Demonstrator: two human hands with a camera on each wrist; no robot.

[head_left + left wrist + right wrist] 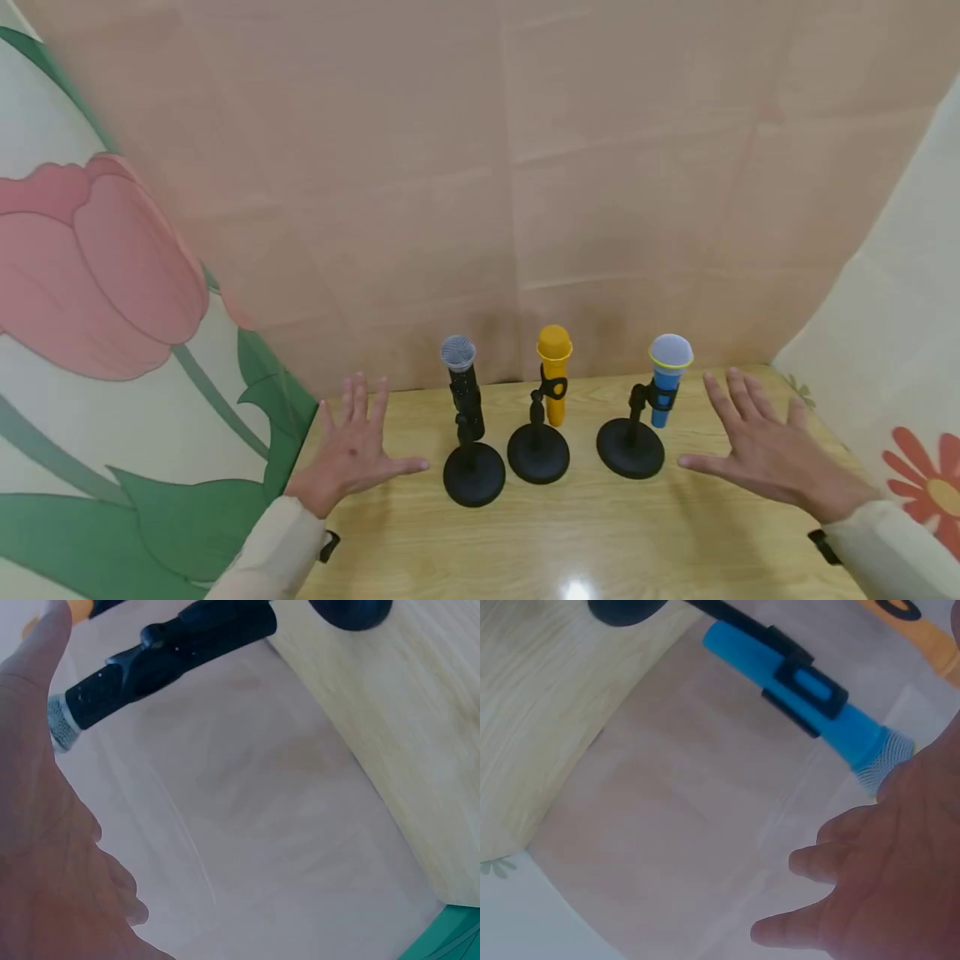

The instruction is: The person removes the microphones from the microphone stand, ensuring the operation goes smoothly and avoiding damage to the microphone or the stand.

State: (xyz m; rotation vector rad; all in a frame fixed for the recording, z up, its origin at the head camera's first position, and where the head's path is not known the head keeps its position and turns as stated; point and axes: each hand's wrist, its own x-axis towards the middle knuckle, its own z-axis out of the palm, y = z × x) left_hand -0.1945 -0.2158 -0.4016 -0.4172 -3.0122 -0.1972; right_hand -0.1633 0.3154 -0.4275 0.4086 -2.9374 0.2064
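Three toy-like microphones stand upright in clips on round black bases. At the left is a black microphone (467,392) with a silver-grey head, its stand base (474,475) in front. A yellow microphone (555,367) is in the middle, over its own base (538,455). On the right stands a blue microphone (667,379) with a pale head and yellow ring, beside its base (631,449). My left hand (356,450), fingers spread, hovers left of the black microphone and holds nothing. My right hand (765,446) is likewise spread and bare, right of the blue one.
The stands rest on a light wooden table (450,550). Behind it hangs a creased pinkish-beige cloth (510,183). Flower-patterned panels flank the table, with a pink tulip (105,267) at left and a red flower (937,483) at right.
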